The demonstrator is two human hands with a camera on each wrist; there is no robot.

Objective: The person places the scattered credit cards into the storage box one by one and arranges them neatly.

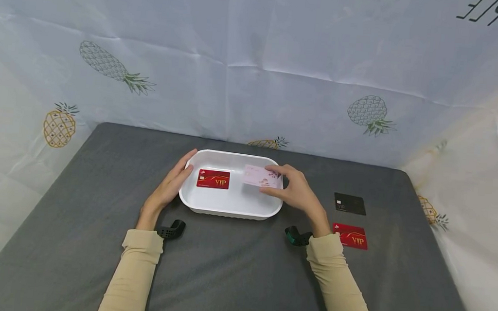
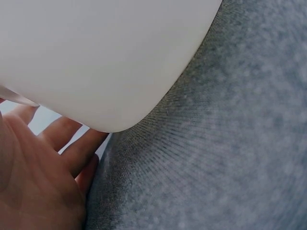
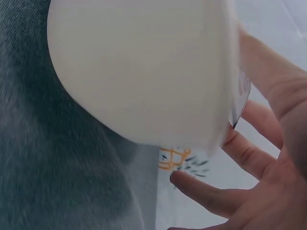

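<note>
A white tray [image 1: 230,207] with rounded corners stands on the grey-covered table. My left hand [image 1: 168,183] holds its left end, the thumb over the rim and the fingers along the outside wall; the left wrist view shows those fingers [image 2: 79,148] against the white side. Over the right part of the tray, my right hand [image 1: 292,186] pinches a pink card [image 1: 257,175] between thumb and fingers. In the right wrist view the card's edge [image 3: 242,96] shows beyond the tray wall. Inside the tray, left of the pink card, lies a red VIP card [image 1: 213,179].
To the right on the table lie a black card [image 1: 349,203] and another red VIP card [image 1: 351,236], whose left corner meets the right sleeve in this view. A pale curtain [image 1: 237,76] with printed pineapples hangs behind the table's far edge.
</note>
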